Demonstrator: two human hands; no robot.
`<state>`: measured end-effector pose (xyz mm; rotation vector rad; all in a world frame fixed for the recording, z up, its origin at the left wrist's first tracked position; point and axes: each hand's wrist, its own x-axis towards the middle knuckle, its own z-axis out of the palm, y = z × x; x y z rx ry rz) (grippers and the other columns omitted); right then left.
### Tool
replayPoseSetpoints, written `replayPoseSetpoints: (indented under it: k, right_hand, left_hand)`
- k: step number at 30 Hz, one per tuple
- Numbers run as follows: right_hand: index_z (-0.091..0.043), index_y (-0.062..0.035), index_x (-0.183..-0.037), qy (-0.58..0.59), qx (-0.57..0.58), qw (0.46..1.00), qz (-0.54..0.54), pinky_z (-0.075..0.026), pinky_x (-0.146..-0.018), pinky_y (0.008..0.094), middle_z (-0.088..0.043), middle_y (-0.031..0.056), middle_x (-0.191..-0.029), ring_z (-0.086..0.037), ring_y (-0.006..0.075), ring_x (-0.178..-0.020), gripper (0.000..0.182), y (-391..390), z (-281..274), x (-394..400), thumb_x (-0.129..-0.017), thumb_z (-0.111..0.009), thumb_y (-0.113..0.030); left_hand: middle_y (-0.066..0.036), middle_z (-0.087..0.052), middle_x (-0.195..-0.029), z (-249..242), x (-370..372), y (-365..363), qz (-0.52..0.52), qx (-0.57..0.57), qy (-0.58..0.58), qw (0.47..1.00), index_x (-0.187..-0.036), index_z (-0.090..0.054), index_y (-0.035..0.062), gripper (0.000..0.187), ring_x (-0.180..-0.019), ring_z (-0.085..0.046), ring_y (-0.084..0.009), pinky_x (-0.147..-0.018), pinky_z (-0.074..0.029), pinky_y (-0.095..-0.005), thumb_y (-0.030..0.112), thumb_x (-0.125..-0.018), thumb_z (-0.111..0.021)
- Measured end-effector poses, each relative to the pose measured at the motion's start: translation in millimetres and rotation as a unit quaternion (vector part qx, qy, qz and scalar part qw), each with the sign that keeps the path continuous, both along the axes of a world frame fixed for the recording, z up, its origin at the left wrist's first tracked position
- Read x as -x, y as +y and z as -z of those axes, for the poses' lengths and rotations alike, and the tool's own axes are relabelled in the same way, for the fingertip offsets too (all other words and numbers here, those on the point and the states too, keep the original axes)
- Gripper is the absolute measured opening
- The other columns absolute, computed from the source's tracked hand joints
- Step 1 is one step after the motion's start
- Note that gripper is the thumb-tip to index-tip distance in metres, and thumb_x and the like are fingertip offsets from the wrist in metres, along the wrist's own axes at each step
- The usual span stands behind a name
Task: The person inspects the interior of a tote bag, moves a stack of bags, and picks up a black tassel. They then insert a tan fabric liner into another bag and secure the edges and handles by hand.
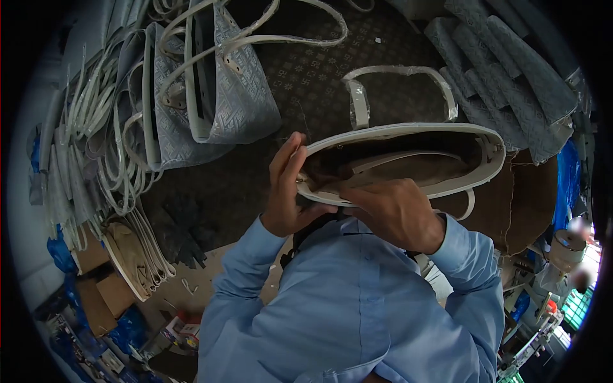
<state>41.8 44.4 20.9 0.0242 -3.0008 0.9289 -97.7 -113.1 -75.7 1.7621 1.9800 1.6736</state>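
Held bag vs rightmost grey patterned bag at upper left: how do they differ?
The left hand and right hand are on the held bag; neither touches the grey bag. The held bag's mouth gapes wide; the grey bag's looks narrower. Both have pale rims and handles.

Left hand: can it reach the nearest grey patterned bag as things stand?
Probably yes: that grey patterned bag is close by, with no visible obstacle between. But the left hand is holding the white-rimmed bag, so it would likely need to let go.
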Motion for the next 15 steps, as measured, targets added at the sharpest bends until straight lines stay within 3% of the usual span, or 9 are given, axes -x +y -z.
replayPoseSetpoints:
  k: [3, 5, 9, 11, 15]
  right_hand:
    - [-0.054, -0.0047, -0.087, 0.042, 0.011, 0.998, -0.035, -0.049, -0.056, 0.0381, -0.062, 0.0096, -0.076, -0.063, 0.0279, -0.071, 0.016, 1, -2, -3, -0.081, -0.061, -0.018]
    - [-0.054, -0.0037, -0.087, 0.046, 0.012, 0.998, -0.049, -0.049, -0.056, 0.0381, -0.061, 0.0106, -0.077, -0.063, 0.0281, -0.071, 0.016, 0, -2, -2, -0.081, -0.060, -0.016]
    - [-0.052, -0.0014, -0.085, 0.083, 0.025, 0.994, -0.062, -0.049, -0.056, 0.0382, -0.059, 0.0119, -0.076, -0.061, 0.0288, -0.070, 0.016, -14, 0, 11, -0.080, -0.060, -0.015]
    - [-0.051, -0.0012, -0.084, 0.093, 0.007, 0.991, -0.094, -0.049, -0.056, 0.0382, -0.058, 0.0116, -0.076, -0.061, 0.0286, -0.069, 0.016, -15, 7, 12, -0.081, -0.059, -0.015]
    - [-0.051, -0.0005, -0.083, 0.116, 0.022, 0.984, -0.130, -0.049, -0.057, 0.0384, -0.057, 0.0115, -0.075, -0.061, 0.0274, -0.069, 0.014, -12, 8, 15, -0.082, -0.057, -0.013]
  left_hand:
    - [-0.022, -0.017, -0.147, 4, -2, 6, 0.009, -0.044, -0.012, 0.999, -0.141, -0.022, -0.0023, 0.093, -0.136, -0.025, -0.0380, -0.108, -0.030, -0.0476, 0.049, -0.079, -0.068]
    - [-0.022, -0.010, -0.149, 1, -1, 5, 0.030, -0.026, 0.020, 0.999, -0.145, -0.008, -0.0006, 0.099, -0.135, -0.026, -0.0400, -0.107, -0.032, -0.0508, 0.053, -0.081, -0.062]
    - [-0.022, -0.007, -0.150, -2, -1, 7, 0.037, -0.041, 0.022, 0.998, -0.146, 0.000, 0.0026, 0.096, -0.135, -0.026, -0.0391, -0.107, -0.033, -0.0500, 0.057, -0.086, -0.052]
    - [-0.023, -0.011, -0.150, 1, -16, 11, 0.094, -0.104, -0.294, 0.945, -0.147, -0.002, 0.0014, 0.086, -0.137, -0.022, -0.0348, -0.110, -0.026, -0.0467, 0.054, -0.092, -0.043]
    - [-0.023, -0.018, -0.149, -3, -25, 13, 0.088, -0.091, -0.310, 0.942, -0.147, -0.002, 0.0026, 0.077, -0.137, -0.023, -0.0312, -0.109, -0.027, -0.0444, 0.051, -0.096, -0.034]
